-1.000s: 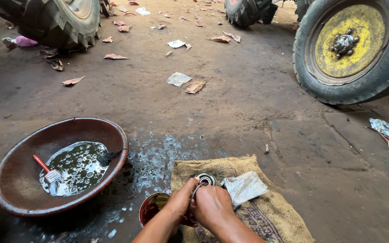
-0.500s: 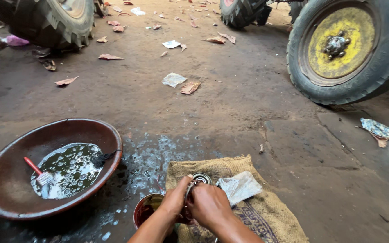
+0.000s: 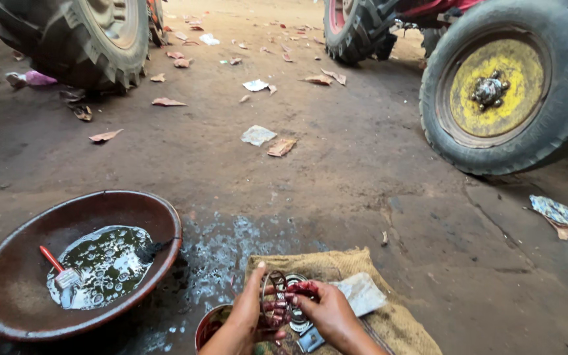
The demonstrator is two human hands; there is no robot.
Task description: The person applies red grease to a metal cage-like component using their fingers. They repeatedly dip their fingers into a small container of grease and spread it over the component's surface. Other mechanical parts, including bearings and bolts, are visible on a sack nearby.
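Both hands meet over one burlap sack (image 3: 389, 325) spread on the dirt floor. The left hand (image 3: 248, 315) and the right hand (image 3: 327, 314) hold one round metal bearing (image 3: 287, 299) between them, fingers (image 3: 276, 306) curled narrowly around its ring and smeared red – its underside is hidden by them. Just right of the hands lies one pale folded cloth (image 3: 363, 292) on the sack. One small red tin (image 3: 210, 325) sits at the sack's left edge, half cut off by the frame. Farther left stands one wide rusty basin (image 3: 14, 289) of dark bubbly liquid holding one red-handled brush (image 3: 60, 269). Three tractor tyres show – the nearest has a yellow rim (image 3: 497, 89).
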